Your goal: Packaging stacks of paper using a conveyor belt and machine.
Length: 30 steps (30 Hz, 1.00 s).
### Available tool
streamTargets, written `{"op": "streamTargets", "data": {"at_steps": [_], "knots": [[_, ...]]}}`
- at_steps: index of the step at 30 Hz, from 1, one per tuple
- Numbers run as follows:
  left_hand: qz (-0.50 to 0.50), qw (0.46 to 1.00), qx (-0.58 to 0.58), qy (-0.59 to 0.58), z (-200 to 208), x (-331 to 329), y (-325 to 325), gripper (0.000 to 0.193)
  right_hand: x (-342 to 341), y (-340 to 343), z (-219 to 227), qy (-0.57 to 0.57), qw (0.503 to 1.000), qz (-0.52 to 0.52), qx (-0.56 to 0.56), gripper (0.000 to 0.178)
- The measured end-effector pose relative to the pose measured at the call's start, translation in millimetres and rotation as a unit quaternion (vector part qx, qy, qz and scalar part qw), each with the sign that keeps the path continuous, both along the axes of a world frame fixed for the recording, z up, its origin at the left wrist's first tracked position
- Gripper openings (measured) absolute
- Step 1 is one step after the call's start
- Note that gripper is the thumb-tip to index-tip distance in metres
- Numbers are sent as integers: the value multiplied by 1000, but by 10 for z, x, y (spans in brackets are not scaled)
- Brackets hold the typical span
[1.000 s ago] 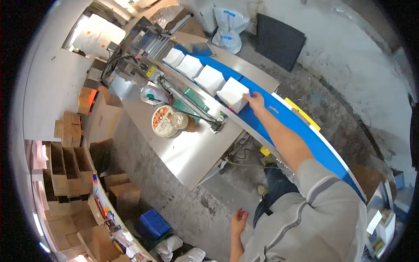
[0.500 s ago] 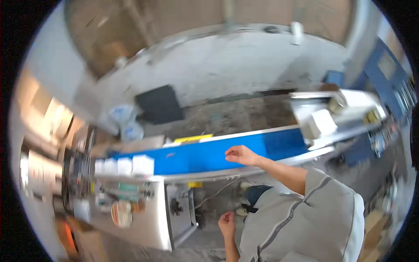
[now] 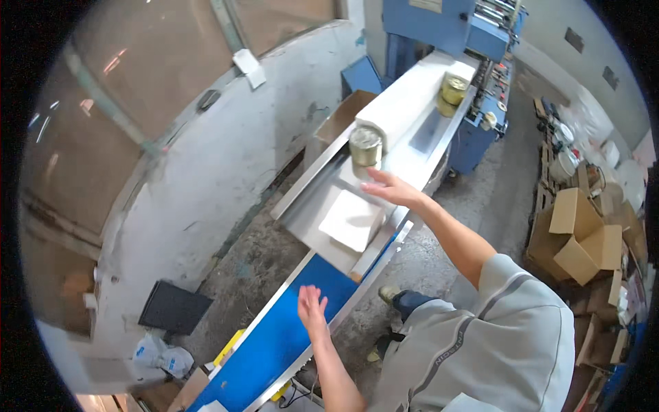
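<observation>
My left hand (image 3: pixel 313 310) is held over the blue conveyor belt (image 3: pixel 274 336) with its fingers stretched out and nothing in it. Farther off, my right hand (image 3: pixel 392 188) reaches over a metal tray (image 3: pixel 302 218), fingers extended and apart, also holding nothing. A white square block (image 3: pixel 351 221), like a stack of paper napkins or tissue, lies on the tray just nearer than my right hand. Beyond that hand stands a metal can (image 3: pixel 365 145), at the end of a long white row of the same sort of material (image 3: pixel 405 103). Whether my fingertips touch the can, I cannot tell.
A second can (image 3: pixel 453 90) stands beside the white row. At the tray's far end is a blue machine (image 3: pixel 425 26). Open cardboard boxes (image 3: pixel 576 237) sit on the right. A black panel (image 3: pixel 175 307) and plastic bags (image 3: pixel 163 357) lie at the left.
My view has swung right, toward the tray and blue machine. My left hand has risen from beside my body to over the belt; my right hand has gone from the belt to the tray.
</observation>
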<state>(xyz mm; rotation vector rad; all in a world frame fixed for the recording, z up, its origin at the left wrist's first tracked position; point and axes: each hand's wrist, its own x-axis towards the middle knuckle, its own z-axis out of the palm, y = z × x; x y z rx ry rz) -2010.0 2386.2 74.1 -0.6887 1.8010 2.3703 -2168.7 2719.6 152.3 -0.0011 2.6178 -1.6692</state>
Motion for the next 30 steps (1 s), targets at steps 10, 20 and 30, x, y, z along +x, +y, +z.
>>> {"op": "streamTargets", "data": {"at_steps": [10,20,30], "knots": [[-112,988,88,-61,5,-771,753,61,39,-298,-182,-94,969,224,-39,69],[103,974,200,18,91,385,-384,62,619,-1650,-308,-114,945,234,-196,64],[136,987,-8,86,584,2366,-1574,54,1939,-3382,-43,-227,752,546,-291,110]]}}
